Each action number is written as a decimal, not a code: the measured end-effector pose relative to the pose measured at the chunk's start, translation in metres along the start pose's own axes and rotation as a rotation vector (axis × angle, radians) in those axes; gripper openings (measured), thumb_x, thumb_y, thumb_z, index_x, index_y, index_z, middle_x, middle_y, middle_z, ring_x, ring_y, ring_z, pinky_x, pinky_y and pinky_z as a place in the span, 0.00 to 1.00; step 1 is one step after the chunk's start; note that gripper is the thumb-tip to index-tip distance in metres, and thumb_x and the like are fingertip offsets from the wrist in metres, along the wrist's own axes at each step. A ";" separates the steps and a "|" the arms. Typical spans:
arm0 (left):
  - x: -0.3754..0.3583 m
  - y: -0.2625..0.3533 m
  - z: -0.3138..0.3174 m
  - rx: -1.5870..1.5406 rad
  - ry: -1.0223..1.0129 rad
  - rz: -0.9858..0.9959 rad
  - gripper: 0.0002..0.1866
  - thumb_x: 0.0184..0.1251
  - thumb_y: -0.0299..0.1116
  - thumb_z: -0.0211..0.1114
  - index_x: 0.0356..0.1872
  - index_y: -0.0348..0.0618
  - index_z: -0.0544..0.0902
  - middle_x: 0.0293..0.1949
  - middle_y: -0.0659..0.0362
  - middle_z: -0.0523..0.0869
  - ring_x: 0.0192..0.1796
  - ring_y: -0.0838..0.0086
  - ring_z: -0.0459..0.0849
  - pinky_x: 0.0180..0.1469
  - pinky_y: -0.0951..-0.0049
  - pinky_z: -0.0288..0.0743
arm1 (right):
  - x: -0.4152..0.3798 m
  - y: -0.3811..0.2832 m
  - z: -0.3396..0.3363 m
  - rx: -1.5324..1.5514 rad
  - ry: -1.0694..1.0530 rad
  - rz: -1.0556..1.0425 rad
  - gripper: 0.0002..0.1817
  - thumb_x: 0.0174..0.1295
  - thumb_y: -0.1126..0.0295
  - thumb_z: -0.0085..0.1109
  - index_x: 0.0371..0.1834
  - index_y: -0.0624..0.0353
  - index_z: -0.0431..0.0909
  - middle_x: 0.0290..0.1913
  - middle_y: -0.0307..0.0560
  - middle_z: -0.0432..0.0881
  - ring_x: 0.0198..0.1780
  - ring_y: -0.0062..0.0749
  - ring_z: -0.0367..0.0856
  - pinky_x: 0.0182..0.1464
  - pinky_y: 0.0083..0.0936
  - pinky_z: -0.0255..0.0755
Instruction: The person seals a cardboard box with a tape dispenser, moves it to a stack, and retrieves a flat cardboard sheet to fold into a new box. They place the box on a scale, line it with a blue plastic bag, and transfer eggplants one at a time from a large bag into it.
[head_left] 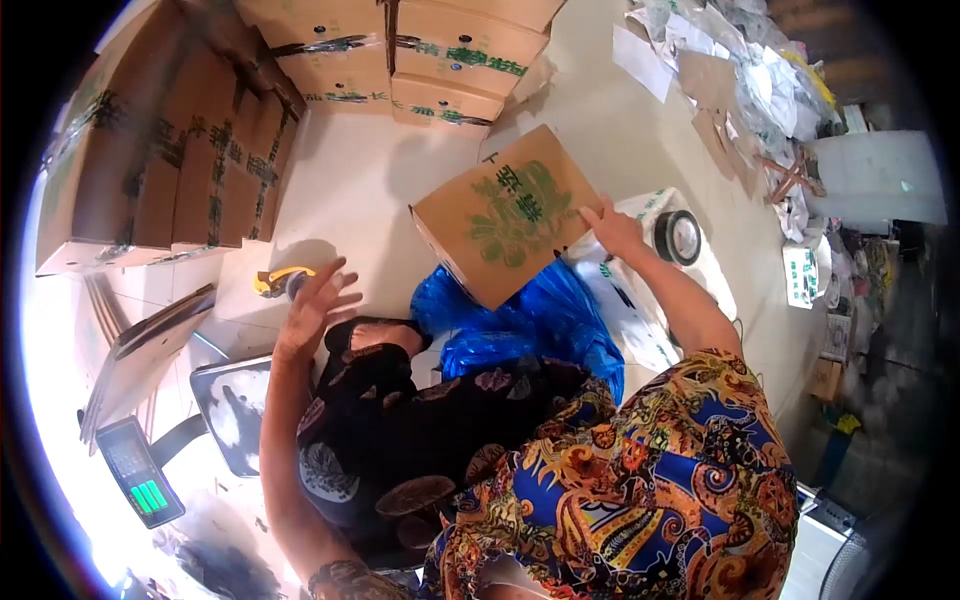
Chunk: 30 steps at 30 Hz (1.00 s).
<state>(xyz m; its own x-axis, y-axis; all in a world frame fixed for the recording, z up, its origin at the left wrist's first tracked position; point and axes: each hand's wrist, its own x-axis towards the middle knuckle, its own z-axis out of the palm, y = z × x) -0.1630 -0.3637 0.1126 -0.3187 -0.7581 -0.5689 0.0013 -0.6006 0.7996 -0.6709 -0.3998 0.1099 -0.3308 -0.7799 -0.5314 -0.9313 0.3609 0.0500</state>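
A cardboard box [510, 215] with green printing stands tilted in front of me, above the blue plastic bag [500, 325] by my lap. My right hand [612, 228] grips the box at its right edge. Off to the left, my left hand [322, 300] is held out with its fingers spread and nothing in it. The object nearest that hand is a yellow tape dispenser [283, 281] on the floor, partly behind the fingers. Right of the box, a roll of tape [678, 238] rests on a white sack [640, 320].
Stacked cartons [455, 65] line the back, with more cartons [190, 160] at the left. Flattened cardboard [145, 350] leans near a scale with a lit display [148, 494] and a metal platform [235, 415]. Loose plastic and paper [740, 85] lie heaped at the right.
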 end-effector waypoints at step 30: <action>-0.047 -0.061 -0.008 0.493 0.303 0.298 0.21 0.67 0.36 0.60 0.57 0.35 0.77 0.40 0.52 0.86 0.43 0.71 0.84 0.48 0.74 0.76 | 0.032 -0.084 -0.014 -0.305 0.319 -1.027 0.45 0.48 0.84 0.54 0.75 0.56 0.53 0.77 0.46 0.52 0.76 0.54 0.49 0.70 0.49 0.59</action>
<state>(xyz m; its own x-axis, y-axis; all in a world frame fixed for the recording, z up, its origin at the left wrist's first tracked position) -0.1406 -0.2934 0.0890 -0.0900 -0.9557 -0.2803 -0.4095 -0.2210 0.8851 -0.6058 -0.4619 0.1005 0.6341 -0.7469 -0.2003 -0.7687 -0.6368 -0.0592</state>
